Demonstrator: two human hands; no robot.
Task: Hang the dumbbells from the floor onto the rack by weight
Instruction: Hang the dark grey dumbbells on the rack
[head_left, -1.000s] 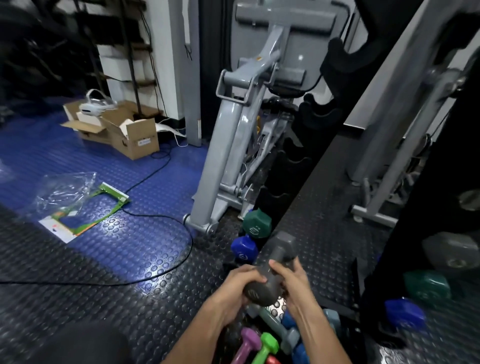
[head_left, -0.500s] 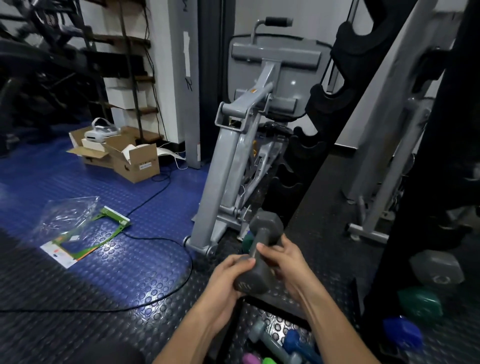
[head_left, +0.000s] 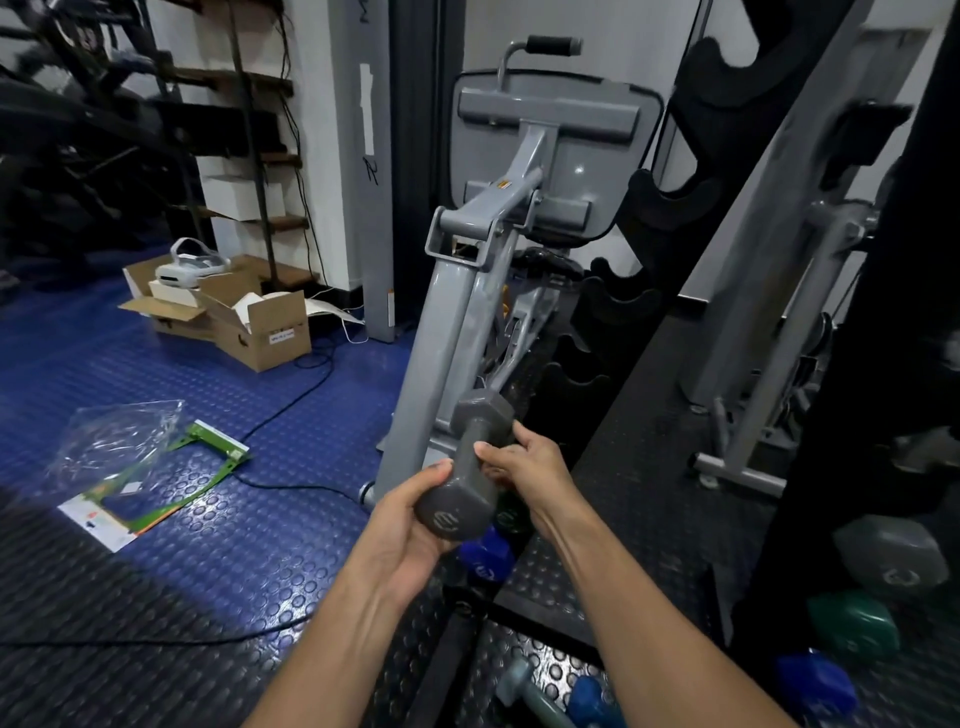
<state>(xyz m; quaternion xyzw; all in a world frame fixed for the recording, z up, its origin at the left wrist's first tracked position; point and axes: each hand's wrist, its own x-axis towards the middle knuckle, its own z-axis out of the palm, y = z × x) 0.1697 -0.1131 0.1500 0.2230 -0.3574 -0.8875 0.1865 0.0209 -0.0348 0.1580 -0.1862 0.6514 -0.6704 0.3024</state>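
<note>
a dull grey hexagonal-headed dumbbell (head_left: 467, 467) is held in mid-air at centre, tilted away. left hand (head_left: 410, 525) cups its near head, fingers wrapped on it; right hand (head_left: 530, 462) fingers are clamped around the handle. the black notched rack (head_left: 639, 249) stands beyond, right. a slipping grip could drop it onto the blue dumbbell (head_left: 485, 556) below. far left, an open cardboard box (head_left: 249, 327) holds a white headset (head_left: 189, 265).

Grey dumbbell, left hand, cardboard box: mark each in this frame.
grey dumbbell (head_left: 454, 514), head view, near hexagonal end face.
left hand (head_left: 405, 525), head view, back of the hand.
cardboard box (head_left: 270, 338), head view, front side panel.
</note>
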